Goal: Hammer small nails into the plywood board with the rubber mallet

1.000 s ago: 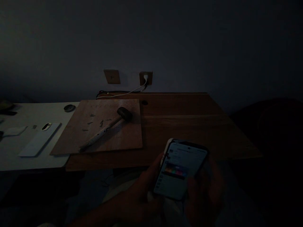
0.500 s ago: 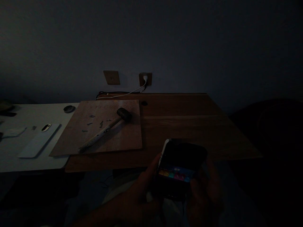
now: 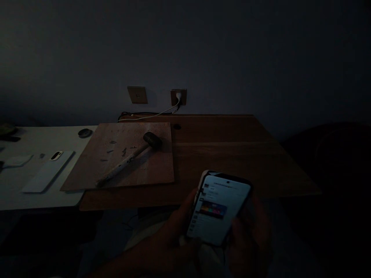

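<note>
A smartphone [image 3: 216,227] with a lit, pale screen is held tilted in front of the table's near edge. The screen shows rows of small text and one colourful picture. My left hand [image 3: 176,235] is closed around the phone's left side and lower corner. On the right edge, my right hand [image 3: 249,235] grips the phone too, its thumb by the screen's lower right. Darkness hides most of the right fingers. Left of the phone, a mallet [image 3: 127,164] with a dark head and a worn handle lies across a wooden board [image 3: 156,172].
Several nails [image 3: 124,151] lie on the board. A wooden table [image 3: 226,154] carries it, overlapping a white table [image 3: 52,200] with a second phone [image 3: 48,173] and a small round dark dish [image 3: 85,133]. A plugged-in cable [image 3: 156,114] runs along the wall from a socket [image 3: 178,96].
The phone's screen has gone from a mostly black view with a coloured band to a bright page with a smaller picture. Both hands have stayed almost in place.
</note>
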The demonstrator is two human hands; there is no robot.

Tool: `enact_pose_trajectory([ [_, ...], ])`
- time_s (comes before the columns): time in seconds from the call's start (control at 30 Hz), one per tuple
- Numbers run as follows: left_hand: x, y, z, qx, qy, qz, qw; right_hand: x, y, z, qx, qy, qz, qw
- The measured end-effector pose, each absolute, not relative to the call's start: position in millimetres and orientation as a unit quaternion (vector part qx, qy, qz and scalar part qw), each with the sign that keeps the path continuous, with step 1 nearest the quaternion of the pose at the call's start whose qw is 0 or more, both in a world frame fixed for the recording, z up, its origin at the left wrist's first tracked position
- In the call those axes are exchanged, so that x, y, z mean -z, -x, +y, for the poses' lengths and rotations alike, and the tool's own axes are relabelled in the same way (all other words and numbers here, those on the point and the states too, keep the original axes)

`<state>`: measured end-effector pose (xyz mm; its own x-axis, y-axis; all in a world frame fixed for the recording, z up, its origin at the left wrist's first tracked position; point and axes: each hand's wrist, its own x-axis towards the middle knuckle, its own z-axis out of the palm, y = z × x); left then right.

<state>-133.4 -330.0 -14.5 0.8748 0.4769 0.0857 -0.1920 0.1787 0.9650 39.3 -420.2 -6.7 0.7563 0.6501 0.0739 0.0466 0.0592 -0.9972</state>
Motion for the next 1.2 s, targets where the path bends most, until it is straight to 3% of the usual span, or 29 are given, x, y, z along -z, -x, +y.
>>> enact_pose_trajectory([
  [0.2, 2, 126, -328, -0.204, -0.552, 0.118, 0.8, -11, -20, -412, -0.224, 0.664, -0.2, 0.685],
  [0.47, 0, 124, -329, -0.204, -0.534, 0.141, 0.808, 18, -44, -426, -0.239, 0.635, -0.26, 0.687],
  [0.63, -4, 123, -328, -0.212, -0.534, 0.136, 0.807, 4, -28, -415, -0.184, 0.663, -0.267, 0.675],
  [0.83, 5, 127, -327, -0.209, -0.54, 0.098, 0.809, -14, -16, -413, -0.232, 0.649, -0.25, 0.68],
  [1.2, 0, 124, -326, -0.188, -0.546, 0.118, 0.808, 0, -17, -417, -0.184, 0.652, -0.255, 0.69],
])
